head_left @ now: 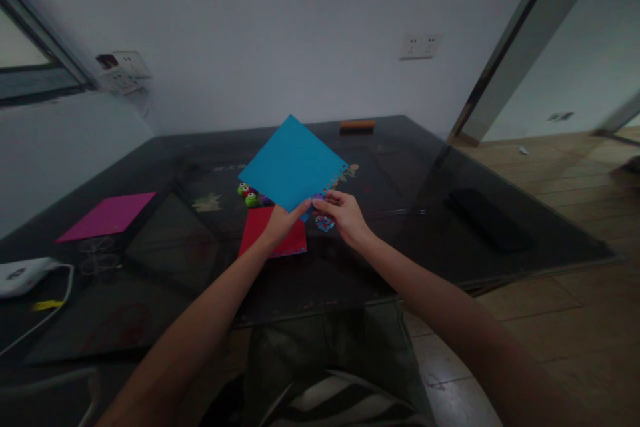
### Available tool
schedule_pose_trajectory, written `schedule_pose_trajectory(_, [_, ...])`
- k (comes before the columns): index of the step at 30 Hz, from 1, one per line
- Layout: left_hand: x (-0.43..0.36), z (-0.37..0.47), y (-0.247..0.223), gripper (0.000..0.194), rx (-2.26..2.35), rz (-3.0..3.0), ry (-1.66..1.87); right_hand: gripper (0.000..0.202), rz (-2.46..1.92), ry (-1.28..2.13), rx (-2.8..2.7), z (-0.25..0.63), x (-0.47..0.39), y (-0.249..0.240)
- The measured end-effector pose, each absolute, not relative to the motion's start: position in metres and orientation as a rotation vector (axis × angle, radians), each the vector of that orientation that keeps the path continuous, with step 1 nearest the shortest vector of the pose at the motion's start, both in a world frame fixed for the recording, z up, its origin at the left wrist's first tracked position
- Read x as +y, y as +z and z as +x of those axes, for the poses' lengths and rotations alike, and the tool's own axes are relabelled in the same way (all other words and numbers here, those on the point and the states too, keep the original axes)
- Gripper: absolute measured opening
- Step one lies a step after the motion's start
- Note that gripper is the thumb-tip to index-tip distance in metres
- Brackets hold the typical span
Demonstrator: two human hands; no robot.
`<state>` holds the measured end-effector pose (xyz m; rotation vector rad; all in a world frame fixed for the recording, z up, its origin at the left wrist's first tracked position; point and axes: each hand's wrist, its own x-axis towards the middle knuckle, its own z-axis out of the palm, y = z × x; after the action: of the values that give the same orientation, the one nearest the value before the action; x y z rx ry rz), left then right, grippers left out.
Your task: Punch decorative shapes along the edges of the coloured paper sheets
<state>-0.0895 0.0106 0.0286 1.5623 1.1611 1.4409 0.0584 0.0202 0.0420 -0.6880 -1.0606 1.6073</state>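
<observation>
Reaches forward over the dark table (395, 173) with both forearms, spread wide at the near side and converging toward the middle. Holds the blue sheet (293, 163) raised and tilted above the tabletop, with one corner pointing to the far side. Grips it close to the near corner in the left hand (286, 219), pressing the thumb on the upper face and keeping the other fingers out of sight beneath. Pinches a small purple piece (319, 197) in the right hand (346, 215), with thumb and forefinger brought together at the sheet's near right edge, beside a row of punched holes; cannot tell whether through a hole or just against the edge.

Shows just below the right fingers one round multicoloured piece (325, 223), too small to tell as a dish or a loose heap. Shows at the right one dark oblong (490, 220), lying flat; cannot tell whether a case or a solid block.

Counts three sheets: the blue, one red sheet (291, 239) beneath the left wrist, with holes along its near edge, and one pink sheet (110, 215) well apart at the left. Counts also one green-and-red toy (249, 195), partly hidden by the blue sheet, one brown cylinder (357, 125) at the far side, and one white device (23, 278) at the near left, with one cable (67, 288) and one yellow strip (47, 305) beside it.
</observation>
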Motion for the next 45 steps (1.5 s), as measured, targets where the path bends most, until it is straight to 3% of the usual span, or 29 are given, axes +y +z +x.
schedule_pose_trajectory(17, [0.019, -0.094, 0.012, 0.055, 0.961, 1.276, 1.431, 0.029, -0.690, 1.618, -1.080, 0.058, 0.018, 0.045])
schedule_pose_trajectory(45, [0.021, -0.091, 0.014, 0.050, 1.029, 1.198, 1.515, 0.032, -0.714, 1.543, -1.110, 0.055, 0.017, 0.041])
